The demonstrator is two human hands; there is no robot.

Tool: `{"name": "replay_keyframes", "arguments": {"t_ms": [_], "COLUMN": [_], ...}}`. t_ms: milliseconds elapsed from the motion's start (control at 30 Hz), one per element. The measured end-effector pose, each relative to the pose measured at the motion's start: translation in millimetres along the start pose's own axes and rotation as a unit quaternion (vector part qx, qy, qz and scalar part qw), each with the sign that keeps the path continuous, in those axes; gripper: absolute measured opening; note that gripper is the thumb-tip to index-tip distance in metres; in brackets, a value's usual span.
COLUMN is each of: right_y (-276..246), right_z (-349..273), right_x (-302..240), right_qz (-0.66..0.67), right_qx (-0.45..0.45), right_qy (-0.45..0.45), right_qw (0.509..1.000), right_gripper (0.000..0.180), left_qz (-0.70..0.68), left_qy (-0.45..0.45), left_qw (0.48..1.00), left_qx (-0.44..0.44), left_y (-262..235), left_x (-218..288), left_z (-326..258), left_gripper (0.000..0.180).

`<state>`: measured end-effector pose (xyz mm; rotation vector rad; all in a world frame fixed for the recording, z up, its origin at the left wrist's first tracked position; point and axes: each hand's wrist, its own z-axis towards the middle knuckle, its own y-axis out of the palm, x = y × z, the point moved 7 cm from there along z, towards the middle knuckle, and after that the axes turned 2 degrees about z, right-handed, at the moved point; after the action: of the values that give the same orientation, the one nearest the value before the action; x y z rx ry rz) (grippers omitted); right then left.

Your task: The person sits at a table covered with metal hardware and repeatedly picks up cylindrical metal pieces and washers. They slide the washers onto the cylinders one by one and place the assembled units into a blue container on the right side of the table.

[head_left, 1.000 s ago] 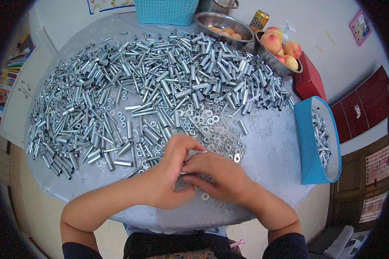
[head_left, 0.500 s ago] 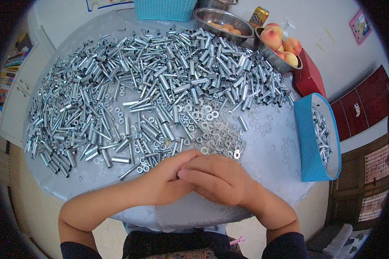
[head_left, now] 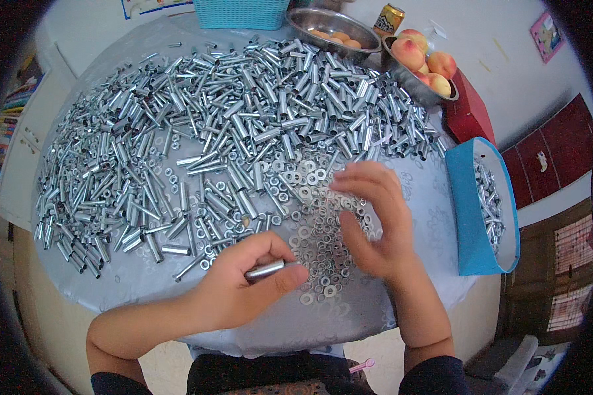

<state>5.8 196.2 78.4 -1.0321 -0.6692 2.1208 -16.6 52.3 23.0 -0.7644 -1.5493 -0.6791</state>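
A shiny silver metal sleeve (head_left: 265, 270) is held slightly tilted at lower centre; flat silver washers (head_left: 321, 245) are heaped loosely near centre.

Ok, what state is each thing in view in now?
Left hand: closed on the metal tube
Metal tube: gripped, partly covered by fingers
Right hand: open, seemingly empty
Washers: loose, spread out
Tube and bolt pile: loose, heaped
Blue bin: open-topped, holding metal parts
Oval bowl: uncovered, holding eggs
Fruit bowl: uncovered, fruit above its rim
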Motion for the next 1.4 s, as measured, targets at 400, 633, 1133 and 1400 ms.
{"name": "replay_keyframes", "arguments": {"t_ms": [400, 633, 1133, 1400], "right_y": [35, 30, 55, 53], "right_z": [-5, -5, -20, -18], "right_x": [54, 50, 3, -1], "right_qz": [-0.175, -0.131, 0.428, 0.436], "right_qx": [-0.056, -0.053, -0.137, -0.106], "right_qy": [0.037, 0.075, 0.221, 0.223], "right_qw": [0.982, 0.987, 0.865, 0.865], "right_gripper": [0.024, 0.019, 0.032, 0.044], "left_qz": [0.096, -0.035, -0.097, -0.075], "left_qy": [-0.043, -0.131, -0.115, -0.11], "left_qw": [0.992, 0.989, 0.988, 0.99], "left_qx": [-0.075, -0.065, -0.038, -0.043], "left_y": [12, 10, -2, -4], "left_x": [-20, -34, -26, -21], "left_z": [-2, -5, 2, 2], "left_gripper": [0.03, 0.044, 0.045, 0.047]}}
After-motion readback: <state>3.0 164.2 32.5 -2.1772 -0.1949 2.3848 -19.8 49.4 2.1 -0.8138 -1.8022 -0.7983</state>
